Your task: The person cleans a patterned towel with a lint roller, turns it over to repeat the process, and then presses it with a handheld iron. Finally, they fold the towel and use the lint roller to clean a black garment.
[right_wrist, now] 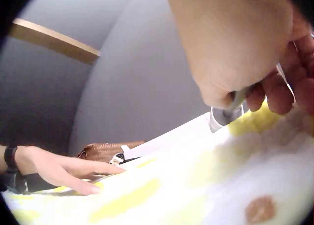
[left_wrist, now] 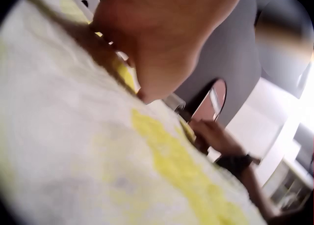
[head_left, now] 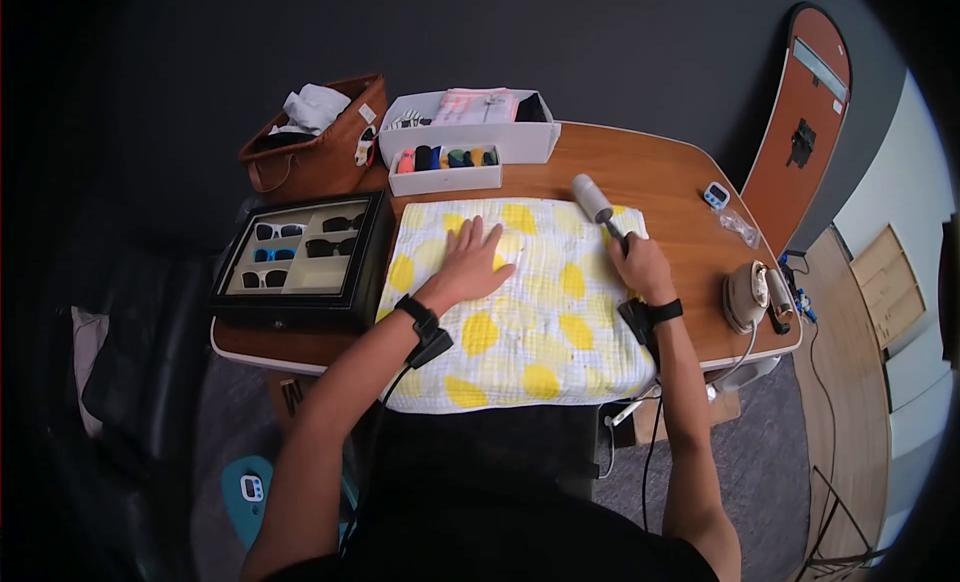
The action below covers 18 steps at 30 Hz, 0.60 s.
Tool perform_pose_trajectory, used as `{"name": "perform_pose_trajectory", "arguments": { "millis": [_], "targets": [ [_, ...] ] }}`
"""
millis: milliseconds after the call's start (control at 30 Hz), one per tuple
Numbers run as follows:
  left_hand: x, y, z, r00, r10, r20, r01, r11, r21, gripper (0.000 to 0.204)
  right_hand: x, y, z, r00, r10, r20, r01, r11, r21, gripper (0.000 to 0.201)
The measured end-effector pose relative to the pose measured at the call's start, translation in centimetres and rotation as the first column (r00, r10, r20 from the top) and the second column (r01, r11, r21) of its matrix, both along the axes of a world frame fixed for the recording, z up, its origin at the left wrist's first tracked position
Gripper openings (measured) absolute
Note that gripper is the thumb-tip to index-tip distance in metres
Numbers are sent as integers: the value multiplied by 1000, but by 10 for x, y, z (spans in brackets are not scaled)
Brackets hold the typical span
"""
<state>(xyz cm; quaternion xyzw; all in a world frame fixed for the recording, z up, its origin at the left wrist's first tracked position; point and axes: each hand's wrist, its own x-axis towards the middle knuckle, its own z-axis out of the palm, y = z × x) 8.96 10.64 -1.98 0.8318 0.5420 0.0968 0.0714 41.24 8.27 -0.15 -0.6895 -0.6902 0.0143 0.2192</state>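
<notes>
A white cloth with yellow lemon shapes (head_left: 540,322) lies spread over the front of the wooden table. The left hand (head_left: 468,263) rests on its upper left part, fingers spread; the left wrist view shows this hand (left_wrist: 152,38) close above the fabric. In the right hand (head_left: 643,269) is the dark handle of a lint roller (head_left: 592,198), its white cylinder pointing up and left at the cloth's upper right edge. In the right wrist view the fingers of the right hand (right_wrist: 279,95) curl round the handle, and the roller's end (right_wrist: 225,118) shows beyond them.
A glasses case (head_left: 300,250) stands left, a brown basket (head_left: 330,147) behind it. White boxes (head_left: 470,142) with folded items and rolled socks (head_left: 445,160) stand at the back. At the right are a small timer (head_left: 716,194), clear plastic (head_left: 738,228) and a corded iron (head_left: 745,297).
</notes>
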Motion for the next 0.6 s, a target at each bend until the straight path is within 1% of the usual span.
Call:
{"name": "perform_pose_trajectory", "arguments": {
  "millis": [33, 67, 100, 133, 167, 233, 267, 300, 367, 433, 467, 533, 567, 600],
  "targets": [
    [-6, 3, -6, 1000, -3, 0, 3, 1000, 5, 80, -4, -4, 1, 998, 61, 29, -61, 998, 1, 51],
    [-10, 4, -8, 999, -32, 25, 31, 999, 17, 81, -7, -5, 5, 983, 179, -28, -181, 981, -76, 51],
    [-14, 7, -12, 997, -61, 54, 59, 998, 28, 82, -9, -6, 8, 953, 289, -90, -300, 943, -147, 50],
    [-16, 10, -18, 996, -64, 59, 62, 998, 28, 82, -11, -5, 5, 948, 303, -96, -315, 938, -148, 49],
    [-16, 9, -22, 995, -64, 71, 62, 998, 22, 82, -15, -10, 7, 949, 302, -87, -313, 937, -158, 49],
    [-18, 10, -25, 995, -66, 79, 63, 997, 43, 81, -29, -17, 15, 992, 110, 62, -98, 980, -174, 48],
    [-18, 11, -26, 994, -67, 83, 63, 997, 46, 81, -33, -19, 9, 989, 18, 147, -7, 997, -72, 49],
    [-17, 10, -28, 995, -56, 85, 52, 997, 50, 81, -36, -18, 6, 989, 15, 148, -4, 997, -71, 49],
    [-15, 10, -29, 994, -49, 97, 43, 997, 60, 80, -43, -18, 7, 978, -115, 174, 123, 992, -38, 49],
    [-14, 9, -29, 996, -29, 84, 23, 997, 69, 80, -52, -22, 10, 971, -97, 218, 111, 992, -53, 49],
    [-14, 8, -28, 995, -32, 95, 25, 997, 76, 80, -57, -29, 15, 980, 26, 197, -1, 992, -124, 49],
    [-14, 5, -27, 994, -29, 103, 21, 997, 72, 79, -66, -38, 26, 956, 245, 160, -198, 944, -266, 52],
    [-14, 6, -27, 993, -31, 113, 22, 997, 73, 79, -65, -39, 26, 955, 244, 170, -194, 944, -267, 52],
    [-14, 5, -28, 995, -28, 100, 19, 996, 84, 78, -61, -39, 23, 964, 188, 190, -131, 952, -277, 53]
  ]
}}
